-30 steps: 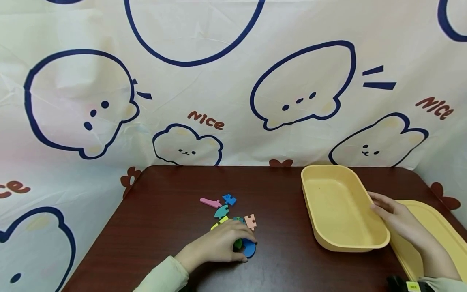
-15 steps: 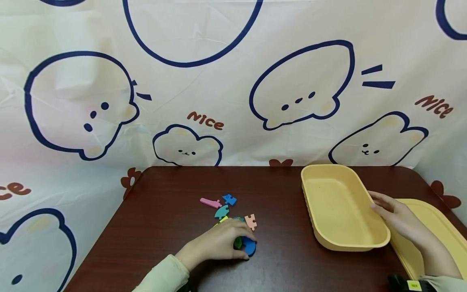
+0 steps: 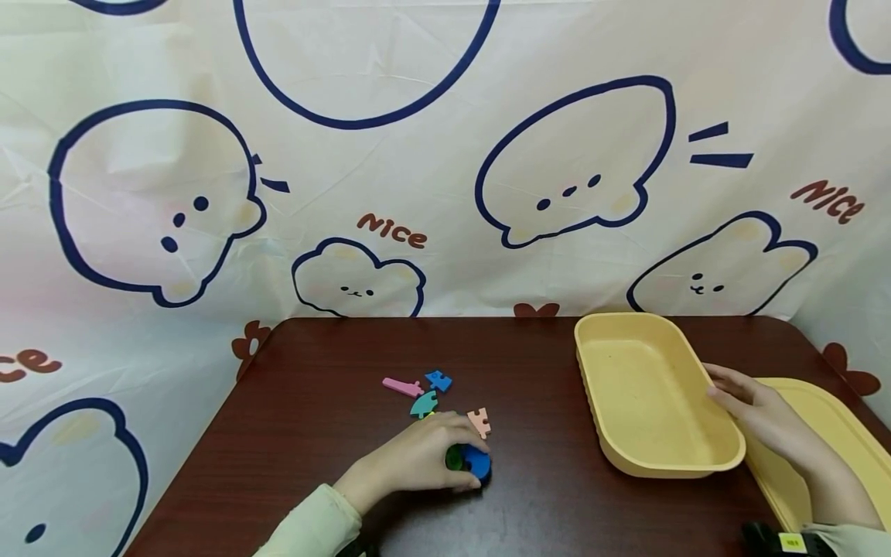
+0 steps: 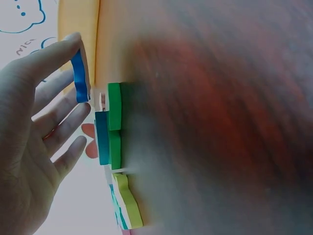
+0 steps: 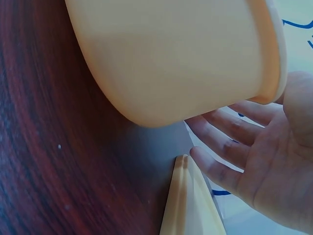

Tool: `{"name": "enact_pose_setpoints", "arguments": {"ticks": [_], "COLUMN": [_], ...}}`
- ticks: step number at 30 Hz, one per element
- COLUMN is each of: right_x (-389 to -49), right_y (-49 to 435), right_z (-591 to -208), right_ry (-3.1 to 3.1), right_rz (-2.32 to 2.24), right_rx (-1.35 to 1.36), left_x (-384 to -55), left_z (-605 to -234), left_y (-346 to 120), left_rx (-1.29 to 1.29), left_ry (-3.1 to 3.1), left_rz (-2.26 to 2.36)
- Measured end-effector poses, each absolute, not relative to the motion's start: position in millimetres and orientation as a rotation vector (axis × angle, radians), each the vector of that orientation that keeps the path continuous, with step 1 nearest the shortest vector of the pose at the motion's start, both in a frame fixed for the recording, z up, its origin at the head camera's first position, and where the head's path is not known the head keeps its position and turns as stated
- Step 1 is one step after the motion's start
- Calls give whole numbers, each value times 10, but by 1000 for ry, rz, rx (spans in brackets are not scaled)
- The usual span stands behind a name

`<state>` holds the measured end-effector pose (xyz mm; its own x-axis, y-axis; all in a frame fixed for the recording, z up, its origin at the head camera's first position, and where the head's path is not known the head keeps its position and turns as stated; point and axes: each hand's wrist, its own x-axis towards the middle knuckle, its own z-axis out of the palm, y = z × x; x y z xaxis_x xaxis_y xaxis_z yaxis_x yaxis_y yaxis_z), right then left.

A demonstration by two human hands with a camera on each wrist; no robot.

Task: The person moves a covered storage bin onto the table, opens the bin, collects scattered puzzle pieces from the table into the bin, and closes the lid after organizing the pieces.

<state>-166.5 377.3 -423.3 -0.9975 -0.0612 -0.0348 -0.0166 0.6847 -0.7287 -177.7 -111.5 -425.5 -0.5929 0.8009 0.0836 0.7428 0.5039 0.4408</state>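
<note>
In the head view my left hand point(image 3: 425, 456) pinches a blue puzzle piece point(image 3: 477, 463) between thumb and fingers. The left wrist view shows this blue piece point(image 4: 79, 76) on edge, held apart from the table, with the other fingers spread loosely. Just beyond it lie a green piece point(image 4: 115, 125), a teal piece point(image 4: 101, 137) and a yellow-green piece point(image 4: 127, 200). My right hand point(image 3: 755, 410) holds the right rim of a yellow plastic box point(image 3: 654, 402); in the right wrist view the thumb is at the rim and the fingers lie along the outer wall.
Behind my left hand lie a pink piece point(image 3: 402, 387), a small blue piece point(image 3: 438, 380), a teal piece point(image 3: 424, 404) and a peach piece point(image 3: 479, 422). A yellow lid point(image 3: 821, 433) lies under my right forearm on the dark brown table point(image 3: 313, 418). A printed cloth point(image 3: 445, 170) hangs behind.
My left hand has lifted the blue piece slightly off the table, moving it a little to the right. My right hand and the box stay in place.
</note>
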Motion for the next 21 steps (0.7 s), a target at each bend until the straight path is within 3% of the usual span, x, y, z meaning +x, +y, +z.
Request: {"name": "enact_pose_setpoints", "arguments": {"ticks": [21], "right_x": [-1665], "right_y": [3791], "right_z": [-4243], "right_ry": [2817], "right_rz": [-1213], "right_rx": [-55], "left_x": [-1836], "left_z": [-4110], "left_y": [-905], "left_rx": [1371], "left_ry": [2596], "left_rz": [762]}}
